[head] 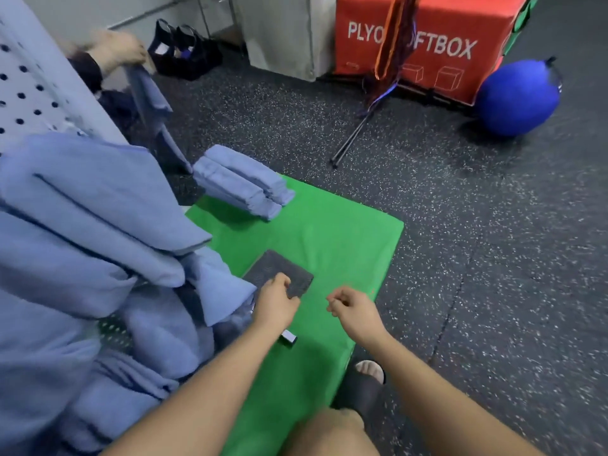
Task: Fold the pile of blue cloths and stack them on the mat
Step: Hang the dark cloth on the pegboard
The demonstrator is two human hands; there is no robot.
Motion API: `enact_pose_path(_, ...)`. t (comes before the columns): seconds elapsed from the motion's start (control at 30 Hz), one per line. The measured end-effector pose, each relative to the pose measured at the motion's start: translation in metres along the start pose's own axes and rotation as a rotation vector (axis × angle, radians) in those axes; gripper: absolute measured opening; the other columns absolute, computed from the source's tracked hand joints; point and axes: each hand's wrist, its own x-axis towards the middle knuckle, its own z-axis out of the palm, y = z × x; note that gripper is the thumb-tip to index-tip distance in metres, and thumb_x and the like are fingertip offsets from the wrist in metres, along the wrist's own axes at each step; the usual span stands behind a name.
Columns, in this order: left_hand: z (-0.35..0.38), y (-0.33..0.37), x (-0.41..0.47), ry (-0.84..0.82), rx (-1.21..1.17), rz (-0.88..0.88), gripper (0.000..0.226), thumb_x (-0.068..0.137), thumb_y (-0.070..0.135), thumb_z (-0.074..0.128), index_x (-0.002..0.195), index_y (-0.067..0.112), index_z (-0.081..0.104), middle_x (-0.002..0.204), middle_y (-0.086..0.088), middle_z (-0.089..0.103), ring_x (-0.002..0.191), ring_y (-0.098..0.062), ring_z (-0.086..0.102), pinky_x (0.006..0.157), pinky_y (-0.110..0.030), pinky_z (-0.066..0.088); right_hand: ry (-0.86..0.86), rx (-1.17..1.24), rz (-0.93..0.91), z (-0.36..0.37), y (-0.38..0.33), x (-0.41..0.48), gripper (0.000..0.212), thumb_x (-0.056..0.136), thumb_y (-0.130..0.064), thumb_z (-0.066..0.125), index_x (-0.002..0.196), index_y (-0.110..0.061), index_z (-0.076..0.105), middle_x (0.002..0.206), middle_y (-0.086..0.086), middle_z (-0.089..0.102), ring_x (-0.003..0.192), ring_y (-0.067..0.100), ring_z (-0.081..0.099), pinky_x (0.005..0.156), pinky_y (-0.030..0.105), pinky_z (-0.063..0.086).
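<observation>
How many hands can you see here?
3: wearer's left hand gripping a dark grey rectangular pad, right hand curled above the green mat, another person's hand top left holding a blue cloth.

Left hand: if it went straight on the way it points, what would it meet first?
The dark grey pad: the left hand grips its near edge. Beyond it lies bare green mat, though depth is unclear.

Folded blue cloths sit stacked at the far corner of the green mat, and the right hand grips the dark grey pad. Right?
Not quite. In the head view the left hand grips the dark grey pad; the right hand is curled and holds nothing. The folded blue cloths do sit stacked at the far corner of the green mat.
</observation>
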Motion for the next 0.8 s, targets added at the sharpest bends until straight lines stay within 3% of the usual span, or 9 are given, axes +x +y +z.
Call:
enact_pose_path(0.13,0.039,-0.013,0.042,0.0,0.183,-0.03,0.045,0.09,0.034,0.084,0.124,0.022,0.058,0.125,-0.002,0.059,0.107,-0.023,0.06,0.083,-0.038,0.053,-0.009,0.034,0.058,0.02,0.024,0.035,0.012,0.096,-0.017,0.066,0.091,-0.026,0.071,0.092,-0.007,0.079,0.092,0.016,0.073,0.088,0.034,0.058)
enact_pose_path(0.27,0.069,-0.024,0.066,-0.028,0.416,-0.053,0.066,0.087,0.043,0.086,0.138,0.021,0.051,0.141,-0.006,0.053,0.128,-0.031,0.053,0.098,-0.048,0.056,0.007,0.062,0.067,0.038,0.039,0.061,0.01,0.095,-0.016,0.068,0.095,-0.023,0.074,0.093,-0.006,0.078,0.091,0.016,0.071,0.083,0.03,0.054)
enact_pose_path(0.37,0.087,-0.034,0.078,-0.04,0.523,-0.055,0.078,0.086,0.044,0.086,0.146,0.02,0.043,0.146,-0.009,0.047,0.133,-0.033,0.05,0.1,-0.05,0.055,0.007,0.058,0.069,0.044,0.052,0.072,0.01,0.096,-0.017,0.068,0.102,-0.021,0.075,0.096,-0.006,0.076,0.088,0.012,0.067,0.081,0.027,0.051)
enact_pose_path(0.6,0.087,-0.026,0.091,0.016,0.444,0.021,0.038,0.093,0.024,0.073,0.126,0.014,0.058,0.124,-0.011,0.066,0.109,-0.034,0.066,0.086,-0.044,0.056,0.036,0.051,0.117,0.039,0.08,0.081,0.018,0.098,-0.017,0.067,0.113,-0.02,0.075,0.1,-0.007,0.073,0.093,0.012,0.066,0.082,0.023,0.046)
enact_pose_path(0.7,0.087,-0.004,0.075,-0.008,0.274,0.099,0.029,0.089,0.024,0.073,0.115,0.019,0.063,0.114,-0.006,0.07,0.101,-0.033,0.067,0.078,-0.04,0.052,0.057,0.089,0.155,0.033,0.085,0.08,0.028,0.098,-0.014,0.063,0.125,-0.02,0.068,0.111,0.0,0.072,0.094,0.022,0.068,0.083,0.029,0.052)
enact_pose_path(0.8,0.082,0.019,0.054,-0.001,0.097,0.168,0.025,0.085,0.022,0.07,0.109,0.02,0.065,0.105,-0.006,0.074,0.096,-0.032,0.068,0.076,-0.04,0.054,0.122,0.083,0.13,0.013,0.085,0.077,0.05,0.097,-0.005,0.06,0.144,-0.02,0.055,0.136,0.006,0.063,0.111,0.024,0.066,0.098,0.043,0.056)
